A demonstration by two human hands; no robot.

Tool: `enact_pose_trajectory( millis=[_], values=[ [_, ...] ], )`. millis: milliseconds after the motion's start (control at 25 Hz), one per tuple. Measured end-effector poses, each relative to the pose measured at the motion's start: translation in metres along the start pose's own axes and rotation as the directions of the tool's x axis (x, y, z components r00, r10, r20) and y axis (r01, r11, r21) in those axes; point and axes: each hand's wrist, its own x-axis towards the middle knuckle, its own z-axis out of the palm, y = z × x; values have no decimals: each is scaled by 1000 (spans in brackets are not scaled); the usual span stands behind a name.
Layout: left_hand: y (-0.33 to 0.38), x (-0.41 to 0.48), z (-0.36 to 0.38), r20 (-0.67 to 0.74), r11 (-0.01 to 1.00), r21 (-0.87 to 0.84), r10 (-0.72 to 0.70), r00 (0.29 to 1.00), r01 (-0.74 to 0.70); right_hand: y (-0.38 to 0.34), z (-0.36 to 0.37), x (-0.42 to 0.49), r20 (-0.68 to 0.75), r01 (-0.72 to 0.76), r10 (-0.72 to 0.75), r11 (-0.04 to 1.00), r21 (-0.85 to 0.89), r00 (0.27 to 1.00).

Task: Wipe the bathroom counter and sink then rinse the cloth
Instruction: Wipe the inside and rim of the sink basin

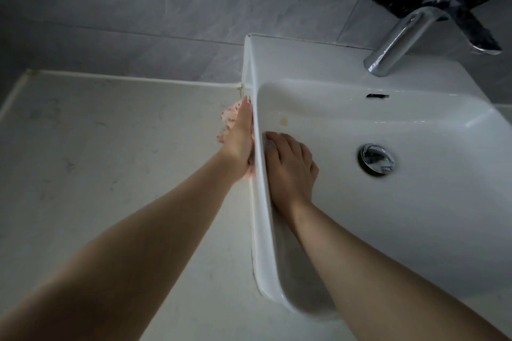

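Head view: cloth (229,116) under left hand (240,144)

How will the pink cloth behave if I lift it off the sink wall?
Probably floppy: the cloth bunches in soft folds around the left hand pressing it against the sink wall. Likely light: it barely shows past the hand, so should drape when lifted. Wetness cannot be told.

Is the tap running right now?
Off. No stream of water falls from the faucet spout into the sink.
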Motion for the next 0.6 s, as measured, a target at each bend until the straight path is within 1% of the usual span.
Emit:
enact_pose_trajectory(
  millis=[40, 80, 160, 240, 320, 400, 480, 520, 560, 600],
  values=[
    [3, 6, 0, -13, 1000, -6, 11, 1000, -11, 0, 0, 0, 0, -2, 2, 1000, -2, 1000],
    [-2, 4, 0, 14, 1000, -5, 17, 1000, -17, -1, -1, -1, 1, -2, 2, 1000, -5, 1000],
    [-21, -30, -1, 59, 1000, -12, 11, 998, -10, -1, 0, -1, -1, -2, 2, 1000, -3, 1000],
    [-28, -61, 2, 61, 998, -45, 42, 997, -39, 0, 1, -1, -11, 1, -1, 1000, -3, 1000],
    [-24, -40, 4, 105, 997, -66, 34, 994, -27, -1, 0, -1, -7, 5, -5, 1000, 2, 1000],
    [4, -6, 7, 20, 999, -19, 43, 999, -43, -2, -2, -1, 13, 4, -4, 1000, 7, 1000],
    [15, 18, 5, -9, 1000, 0, 21, 1000, -21, -2, -4, 0, 37, -14, 14, 1000, -1, 999],
    [10, 16, 3, 33, 999, 16, 32, 999, -32, -3, -6, 3, 44, -24, 25, 1000, -7, 999],
    [-1, 8, 2, 108, 998, -21, 56, 993, -54, -4, -7, 11, 23, -20, 21, 1000, -21, 1000],
    [-13, -5, -2, 149, 995, -54, 89, 985, -82, -8, -9, 20, -47, 15, -18, 998, -56, 999]
  ],
)
